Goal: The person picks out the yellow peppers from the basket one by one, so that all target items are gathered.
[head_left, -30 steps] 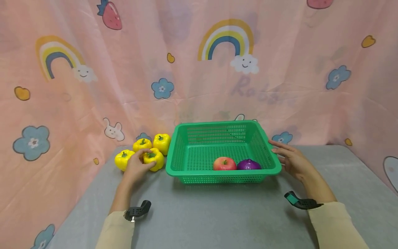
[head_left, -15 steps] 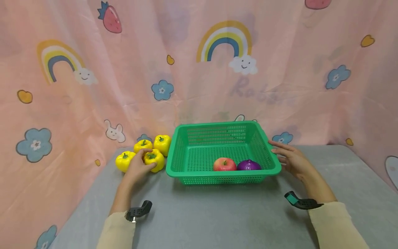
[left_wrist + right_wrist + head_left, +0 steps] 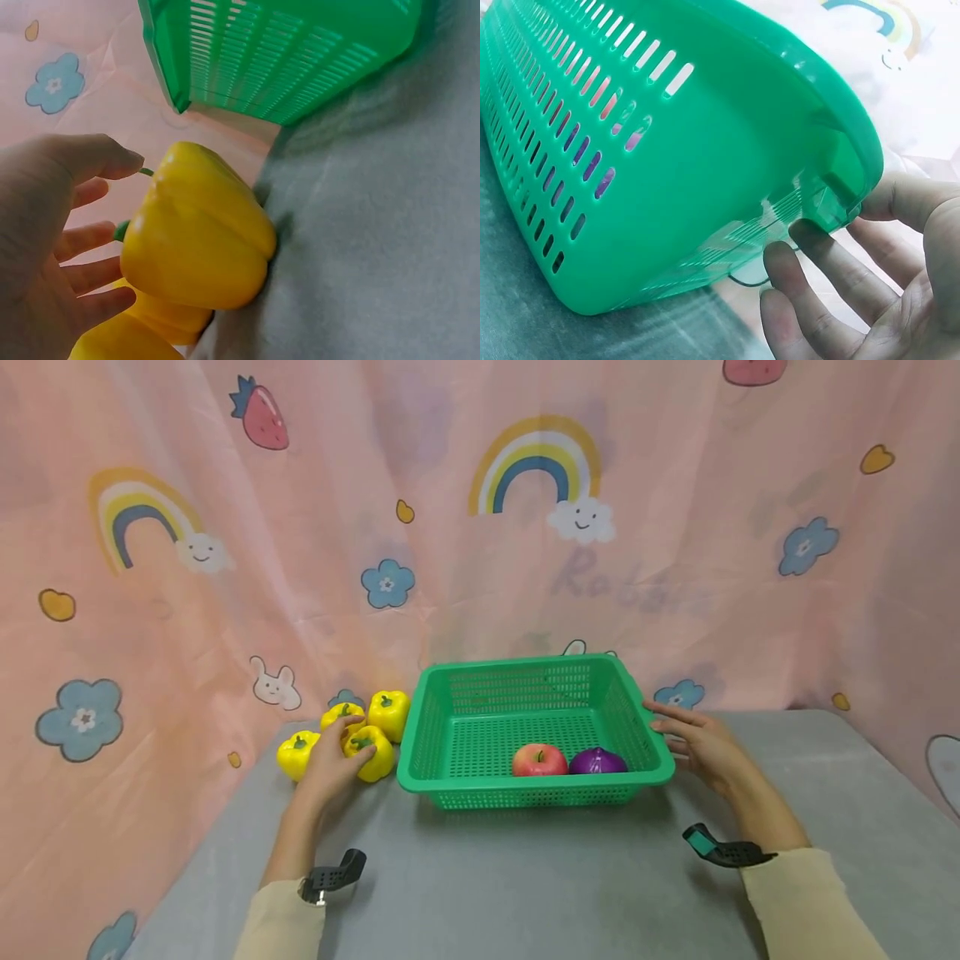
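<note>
My left hand (image 3: 327, 770) is at a yellow bell pepper (image 3: 378, 760), the front one of a small group, with thumb and fingers spread about its top. In the left wrist view the thumb tip and fingers lie beside the green stem of that pepper (image 3: 199, 232), loosely extended and not closed round it. My right hand (image 3: 708, 752) is at the right end of a green plastic basket (image 3: 536, 781). Seen from the right wrist, its fingers (image 3: 840, 274) are extended, fingertips right at the basket's end wall, with the thumb by the rim.
Inside the basket, near its front wall, a red apple (image 3: 540, 760) sits beside a purple onion (image 3: 597, 762). Further yellow bell peppers (image 3: 389, 716) stand left of the basket. The grey table (image 3: 540, 877) meets a pink patterned curtain (image 3: 315, 527) behind.
The whole head view has shifted slightly, with the scene sitting a little lower. Both hands keep nearly the same places by the pepper and the basket.
</note>
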Demonstrator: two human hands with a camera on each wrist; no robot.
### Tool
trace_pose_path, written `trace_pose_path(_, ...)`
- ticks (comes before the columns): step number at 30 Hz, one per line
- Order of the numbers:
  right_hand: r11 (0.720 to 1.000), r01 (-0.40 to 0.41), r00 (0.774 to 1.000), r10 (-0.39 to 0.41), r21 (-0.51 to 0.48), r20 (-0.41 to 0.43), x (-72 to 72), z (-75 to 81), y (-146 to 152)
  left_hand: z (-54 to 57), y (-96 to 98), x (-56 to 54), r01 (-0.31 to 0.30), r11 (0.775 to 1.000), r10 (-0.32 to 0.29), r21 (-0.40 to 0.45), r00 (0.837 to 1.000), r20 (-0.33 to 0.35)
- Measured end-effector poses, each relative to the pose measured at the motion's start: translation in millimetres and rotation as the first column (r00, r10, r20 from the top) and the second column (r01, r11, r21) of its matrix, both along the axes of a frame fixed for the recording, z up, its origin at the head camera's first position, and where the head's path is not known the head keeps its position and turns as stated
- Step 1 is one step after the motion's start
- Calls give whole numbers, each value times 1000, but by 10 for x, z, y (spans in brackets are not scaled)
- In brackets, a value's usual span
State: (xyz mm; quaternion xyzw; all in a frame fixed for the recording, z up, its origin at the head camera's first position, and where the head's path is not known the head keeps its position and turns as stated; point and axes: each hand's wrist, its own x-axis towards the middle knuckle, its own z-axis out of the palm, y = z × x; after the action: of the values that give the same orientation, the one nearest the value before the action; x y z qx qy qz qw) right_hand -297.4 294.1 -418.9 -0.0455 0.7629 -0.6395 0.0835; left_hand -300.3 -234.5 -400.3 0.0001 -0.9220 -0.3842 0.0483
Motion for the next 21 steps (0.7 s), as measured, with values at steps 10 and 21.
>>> trace_pose_path(10, 1000, 0, 999, 1, 18, -53, 11, -6, 9, 155, 136, 29, 55, 998, -58, -42, 995, -78)
trace_pose_path(21, 945, 98, 977, -32, 313, -209, 185, 41, -123, 191, 366, 119, 46, 998, -49, -48, 996, -74)
